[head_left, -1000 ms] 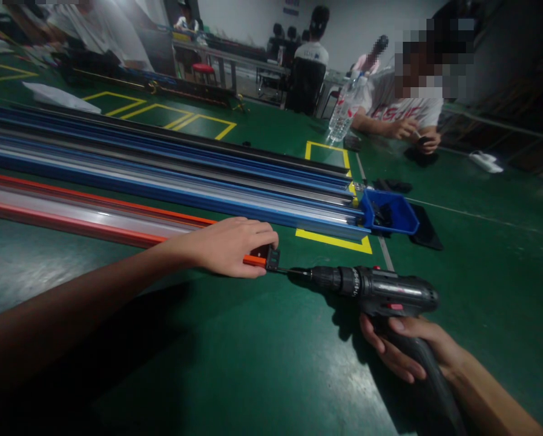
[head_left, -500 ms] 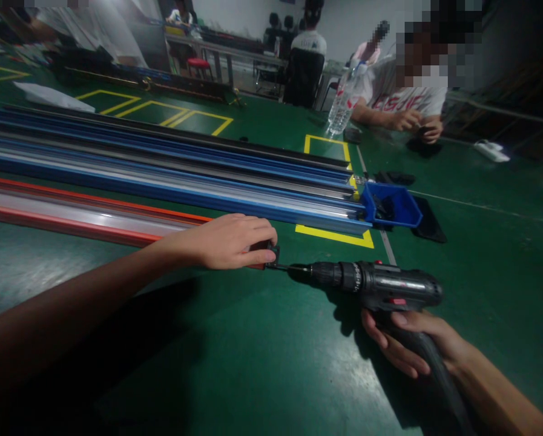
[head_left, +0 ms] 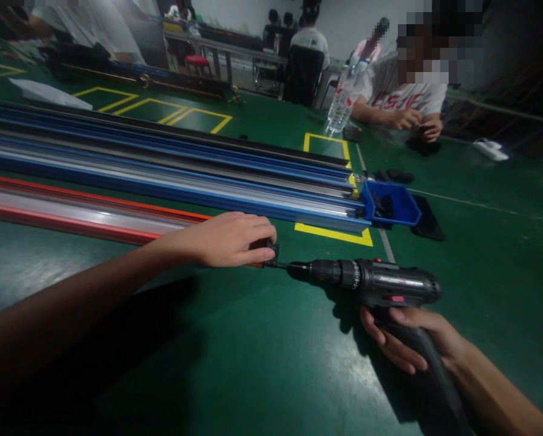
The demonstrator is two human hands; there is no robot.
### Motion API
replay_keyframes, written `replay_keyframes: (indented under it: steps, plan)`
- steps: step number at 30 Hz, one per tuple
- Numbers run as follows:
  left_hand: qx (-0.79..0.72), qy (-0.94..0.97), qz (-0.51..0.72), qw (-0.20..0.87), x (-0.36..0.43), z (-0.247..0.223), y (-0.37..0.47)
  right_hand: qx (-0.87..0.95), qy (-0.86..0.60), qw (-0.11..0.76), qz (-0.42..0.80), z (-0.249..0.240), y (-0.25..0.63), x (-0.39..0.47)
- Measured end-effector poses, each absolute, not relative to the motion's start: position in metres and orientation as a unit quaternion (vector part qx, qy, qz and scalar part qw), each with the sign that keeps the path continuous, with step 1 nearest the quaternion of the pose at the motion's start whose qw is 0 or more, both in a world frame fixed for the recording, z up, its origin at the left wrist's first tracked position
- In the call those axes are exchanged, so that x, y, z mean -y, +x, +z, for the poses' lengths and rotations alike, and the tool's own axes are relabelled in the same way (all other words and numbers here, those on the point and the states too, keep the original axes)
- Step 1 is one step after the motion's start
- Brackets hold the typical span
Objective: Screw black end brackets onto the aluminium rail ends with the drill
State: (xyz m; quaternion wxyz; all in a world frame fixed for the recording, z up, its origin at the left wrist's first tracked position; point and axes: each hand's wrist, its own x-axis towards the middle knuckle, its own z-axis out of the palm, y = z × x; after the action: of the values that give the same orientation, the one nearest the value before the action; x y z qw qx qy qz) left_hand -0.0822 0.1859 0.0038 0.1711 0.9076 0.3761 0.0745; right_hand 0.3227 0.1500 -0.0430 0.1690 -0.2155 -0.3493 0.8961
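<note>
Blue and black rails [head_left: 175, 172] run from the left edge to near a blue bin [head_left: 391, 203] right of centre, which has small dark pieces inside. In the upper right, clear plastic bottles [head_left: 341, 106] stand near a seated person in a white shirt [head_left: 410, 100], and a white power strip [head_left: 491, 149] lies farther right. A red stool [head_left: 197, 60] shows at the top, left of centre.

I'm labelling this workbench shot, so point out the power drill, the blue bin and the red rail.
Power drill [head_left: 405, 283]: head view, on its motor housing.
Blue bin [head_left: 406, 207]: head view, on its side wall.
Red rail [head_left: 94, 215]: head view, on the pale channel between its red edges.
</note>
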Motion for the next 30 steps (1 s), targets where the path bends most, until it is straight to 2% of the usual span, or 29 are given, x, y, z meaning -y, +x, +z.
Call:
replay_keyframes:
  steps: [30]
  plan:
    - [-0.379, 0.905, 0.078, 0.176, -0.1859, 0.0036, -0.0813, 0.321, -0.245, 0.17, 0.899, -0.0502, 0.3302, -0.149]
